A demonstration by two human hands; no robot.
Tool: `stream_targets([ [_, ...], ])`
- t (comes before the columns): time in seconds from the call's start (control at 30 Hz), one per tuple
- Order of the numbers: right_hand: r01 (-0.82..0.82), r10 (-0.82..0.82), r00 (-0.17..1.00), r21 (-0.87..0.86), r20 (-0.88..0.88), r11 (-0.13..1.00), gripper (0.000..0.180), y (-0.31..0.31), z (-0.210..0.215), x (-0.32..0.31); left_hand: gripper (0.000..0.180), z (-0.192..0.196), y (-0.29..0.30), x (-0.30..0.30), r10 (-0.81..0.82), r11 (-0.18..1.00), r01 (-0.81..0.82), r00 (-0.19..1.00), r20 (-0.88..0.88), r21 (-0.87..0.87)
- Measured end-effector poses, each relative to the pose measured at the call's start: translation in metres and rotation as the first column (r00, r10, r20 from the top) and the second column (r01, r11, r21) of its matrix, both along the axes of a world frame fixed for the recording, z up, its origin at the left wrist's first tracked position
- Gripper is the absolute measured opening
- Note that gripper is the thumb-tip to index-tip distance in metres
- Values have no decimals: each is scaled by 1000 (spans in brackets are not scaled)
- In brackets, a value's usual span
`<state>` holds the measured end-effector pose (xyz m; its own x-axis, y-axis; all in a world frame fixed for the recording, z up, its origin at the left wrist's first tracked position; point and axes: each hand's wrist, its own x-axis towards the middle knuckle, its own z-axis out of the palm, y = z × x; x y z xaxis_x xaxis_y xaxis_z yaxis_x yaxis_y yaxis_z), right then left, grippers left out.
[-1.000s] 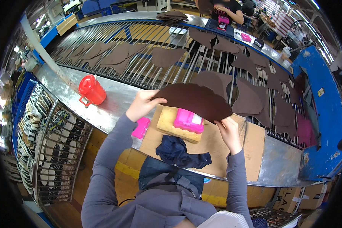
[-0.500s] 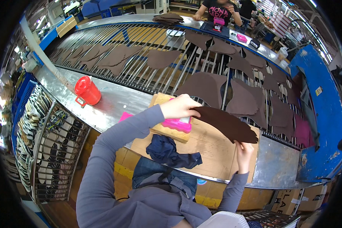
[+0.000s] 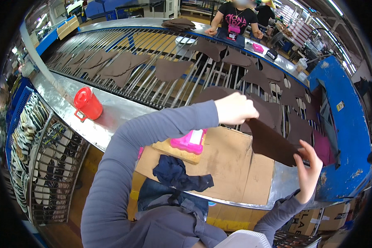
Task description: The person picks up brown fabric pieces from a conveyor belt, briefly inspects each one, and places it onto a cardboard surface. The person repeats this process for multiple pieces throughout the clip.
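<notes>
My left hand [image 3: 237, 109] is closed on the upper left end of a dark brown, flat, curved cut piece [image 3: 273, 142], which looks like leather or fabric. At the piece's lower right end is my right hand [image 3: 310, 169], its thumb and fingers around the edge and spaced fairly wide. The piece hangs slanted between both hands, above the right side of a cardboard sheet [image 3: 225, 165] and the near edge of the roller conveyor. Similar brown pieces [image 3: 299, 126] lie on the rollers beyond, partly hidden by my left hand and the held piece.
On the bench are a pink-edged block [image 3: 189, 141] on a yellowish board [image 3: 175, 152], a dark blue cloth [image 3: 177, 171] and a red lidded mug [image 3: 88, 104]. A blue machine [image 3: 339, 136] borders the right. A wire rack of shoes [image 3: 53, 169] stands left; a co-worker [image 3: 237, 18] is across the conveyor.
Both hands have moved right with the brown piece, carrying it off the cardboard's middle toward the conveyor and blue machine. My right hand's fingers have spread wider. The co-worker's hands have lowered.
</notes>
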<state>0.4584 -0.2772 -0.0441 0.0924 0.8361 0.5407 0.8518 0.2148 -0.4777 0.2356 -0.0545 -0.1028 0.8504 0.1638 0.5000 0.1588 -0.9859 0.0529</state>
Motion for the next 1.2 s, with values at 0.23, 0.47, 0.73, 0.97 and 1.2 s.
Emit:
stream_targets([
  [0.23,-86,89,992,-38,87,996,21,158,-54,-37,26,46,83,-22,224,823,-238,970,91,515],
  [0.47,-228,-62,277,-128,-959,965,24,303,-209,-73,51,-23,191,-130,557,828,-434,709,433,-354],
  [0.73,-170,-92,-288,-44,-953,985,37,376,-318,-92,58,-230,272,-261,875,-271,-75,396,-278,-960],
  [0.97,-239,-209,-347,-129,-914,962,35,387,-313,-122,74,-308,322,-288,978,-170,225,159,-136,-960],
  [1.2,-419,-383,-251,-257,-889,871,78,328,-273,-83,25,-250,300,-230,985,170,244,-66,158,-955],
])
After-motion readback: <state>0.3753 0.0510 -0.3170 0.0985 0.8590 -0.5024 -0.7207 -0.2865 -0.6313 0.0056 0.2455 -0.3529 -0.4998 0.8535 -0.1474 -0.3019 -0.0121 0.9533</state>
